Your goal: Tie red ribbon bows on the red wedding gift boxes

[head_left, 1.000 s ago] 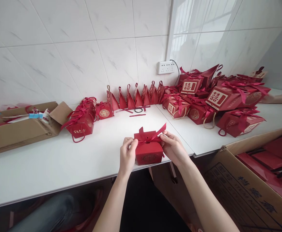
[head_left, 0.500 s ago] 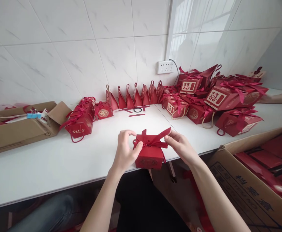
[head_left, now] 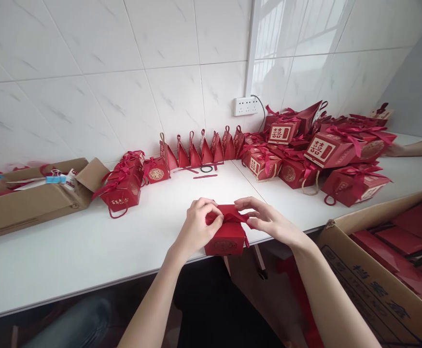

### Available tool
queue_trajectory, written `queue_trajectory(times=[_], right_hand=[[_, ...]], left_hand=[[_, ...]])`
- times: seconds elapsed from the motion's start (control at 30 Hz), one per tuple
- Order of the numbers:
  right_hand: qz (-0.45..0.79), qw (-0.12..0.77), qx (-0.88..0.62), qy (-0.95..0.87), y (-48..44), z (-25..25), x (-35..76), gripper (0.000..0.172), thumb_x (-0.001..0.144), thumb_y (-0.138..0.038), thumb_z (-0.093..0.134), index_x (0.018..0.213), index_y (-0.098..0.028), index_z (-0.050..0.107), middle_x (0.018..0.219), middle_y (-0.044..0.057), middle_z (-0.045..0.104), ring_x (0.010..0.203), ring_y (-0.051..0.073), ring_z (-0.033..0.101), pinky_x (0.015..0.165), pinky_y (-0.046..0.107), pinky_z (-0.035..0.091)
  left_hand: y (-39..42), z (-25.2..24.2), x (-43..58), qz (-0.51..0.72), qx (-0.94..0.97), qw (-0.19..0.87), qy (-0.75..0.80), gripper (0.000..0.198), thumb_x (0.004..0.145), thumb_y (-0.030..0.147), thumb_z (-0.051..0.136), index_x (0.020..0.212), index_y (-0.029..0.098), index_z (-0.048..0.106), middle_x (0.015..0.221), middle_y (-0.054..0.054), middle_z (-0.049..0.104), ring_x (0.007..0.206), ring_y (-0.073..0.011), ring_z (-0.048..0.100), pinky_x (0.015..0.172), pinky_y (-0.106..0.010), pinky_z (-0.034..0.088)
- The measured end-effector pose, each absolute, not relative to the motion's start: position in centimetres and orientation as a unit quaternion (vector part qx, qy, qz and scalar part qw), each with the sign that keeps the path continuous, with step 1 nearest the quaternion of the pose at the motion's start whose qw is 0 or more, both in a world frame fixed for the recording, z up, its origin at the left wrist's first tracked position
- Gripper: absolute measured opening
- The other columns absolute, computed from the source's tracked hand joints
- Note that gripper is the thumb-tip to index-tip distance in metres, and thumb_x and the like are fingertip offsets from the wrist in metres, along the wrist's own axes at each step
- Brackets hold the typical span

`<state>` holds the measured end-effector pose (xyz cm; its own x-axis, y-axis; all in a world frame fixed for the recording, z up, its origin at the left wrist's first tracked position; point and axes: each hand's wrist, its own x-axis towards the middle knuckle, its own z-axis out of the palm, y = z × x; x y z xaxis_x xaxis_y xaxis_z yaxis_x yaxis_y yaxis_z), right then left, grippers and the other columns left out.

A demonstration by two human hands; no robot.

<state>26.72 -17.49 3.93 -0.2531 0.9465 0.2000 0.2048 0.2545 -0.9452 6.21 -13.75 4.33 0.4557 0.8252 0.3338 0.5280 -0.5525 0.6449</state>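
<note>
A red gift box [head_left: 225, 241] with a round pattern on its front stands at the table's near edge. A dark red ribbon [head_left: 232, 218] is tied across its top. My left hand [head_left: 202, 224] pinches the ribbon near the knot, thumb and forefinger together. On the other side, my right hand [head_left: 269, 220] curves about the ribbon's right end with its fingers apart, the thumb close to the ribbon. Part of the bow is hidden behind my left fingers. A twisted red cord hangs at the box's right side.
Ribbon-tied red boxes [head_left: 120, 193] stand at left beside an open carton [head_left: 26, 208]. Several pointed red boxes [head_left: 205, 150] line the wall. More boxes [head_left: 329, 150] are piled at right, near another person's arm [head_left: 414, 146]. A large carton [head_left: 356, 270] of red boxes is front right.
My left hand has moved in over the bow and pinches the ribbon. My right hand has let the raised ribbon end go and moved inward; the ribbon lies lower.
</note>
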Motion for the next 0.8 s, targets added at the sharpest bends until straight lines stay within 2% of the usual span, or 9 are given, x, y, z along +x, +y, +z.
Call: queue_trajectory(times=[0.1, 0.27, 0.37, 0.43, 0.6, 0.7, 0.8], right_hand=[[0.415, 0.416, -0.418, -0.693, -17.6, 3.8, 27.0, 0.034, 0.077, -0.036, 0.063, 0.108, -0.023, 0.055, 0.114, 0.006, 0.057, 0.11, 0.024, 0.053, 0.096, 0.042, 0.041], [0.365, 0.395, -0.418, -0.732, -17.7, 3.9, 26.7, 0.055, 0.063, -0.04, 0.076, 0.111, -0.023, 0.055, 0.115, 0.007, 0.058, 0.107, 0.026, 0.055, 0.094, 0.044, 0.043], [0.352, 0.442, -0.439, -0.698, -17.2, 3.9, 26.0, 0.035, 0.075, -0.043, 0.065, 0.101, -0.021, 0.06, 0.104, 0.006, 0.063, 0.096, 0.022, 0.059, 0.087, 0.04, 0.047], [0.355, 0.482, -0.478, -0.642, -16.5, 3.9, 25.3, 0.028, 0.081, -0.044, 0.056, 0.09, -0.018, 0.061, 0.092, 0.005, 0.065, 0.083, 0.019, 0.061, 0.077, 0.035, 0.048], [0.41, 0.491, -0.524, -0.563, -14.1, 4.0, 23.9, 0.024, 0.075, -0.04, 0.058, 0.071, -0.016, 0.06, 0.067, 0.0, 0.061, 0.063, 0.013, 0.055, 0.061, 0.026, 0.042], [0.452, 0.467, -0.541, -0.534, -12.8, 3.7, 23.4, 0.026, 0.071, -0.04, 0.06, 0.063, -0.015, 0.056, 0.058, -0.003, 0.054, 0.053, 0.01, 0.047, 0.054, 0.025, 0.036], [0.477, 0.447, -0.549, -0.521, -11.8, 3.0, 23.3, 0.029, 0.067, -0.041, 0.062, 0.058, -0.016, 0.052, 0.051, -0.005, 0.048, 0.048, 0.008, 0.04, 0.05, 0.024, 0.031]], left_hand=[[-13.8, 4.1, 6.3, 0.328, 0.818, 0.234, 0.41, 0.011, 0.082, 0.025, 0.052, 0.074, 0.022, 0.059, 0.099, -0.003, 0.056, 0.109, -0.0206, 0.048, 0.097, -0.038, 0.037], [-13.9, 4.0, 6.4, 0.334, 0.813, 0.237, 0.414, 0.01, 0.082, 0.024, 0.052, 0.074, 0.021, 0.058, 0.097, -0.003, 0.056, 0.107, -0.0204, 0.049, 0.096, -0.038, 0.038], [-13.8, 3.9, 6.3, 0.33, 0.815, 0.237, 0.413, 0.009, 0.082, 0.024, 0.052, 0.075, 0.021, 0.057, 0.096, -0.003, 0.056, 0.107, -0.0201, 0.048, 0.096, -0.037, 0.038], [-13.8, 3.9, 6.2, 0.325, 0.819, 0.237, 0.409, 0.009, 0.084, 0.025, 0.051, 0.077, 0.022, 0.057, 0.096, -0.002, 0.056, 0.107, -0.0196, 0.047, 0.097, -0.037, 0.037], [-14.0, 4.0, 6.0, 0.317, 0.824, 0.25, 0.398, 0.013, 0.087, 0.032, 0.048, 0.082, 0.023, 0.056, 0.097, -0.002, 0.055, 0.109, -0.0196, 0.046, 0.097, -0.037, 0.037], [-14.1, 4.0, 5.9, 0.322, 0.826, 0.243, 0.395, 0.007, 0.086, 0.028, 0.049, 0.088, 0.024, 0.055, 0.097, -0.002, 0.055, 0.106, -0.0194, 0.047, 0.095, -0.037, 0.039], [-14.1, 4.0, 5.9, 0.314, 0.833, 0.233, 0.391, 0.015, 0.087, 0.024, 0.047, 0.098, 0.026, 0.057, 0.099, -0.003, 0.053, 0.108, -0.0198, 0.046, 0.096, -0.038, 0.04]])
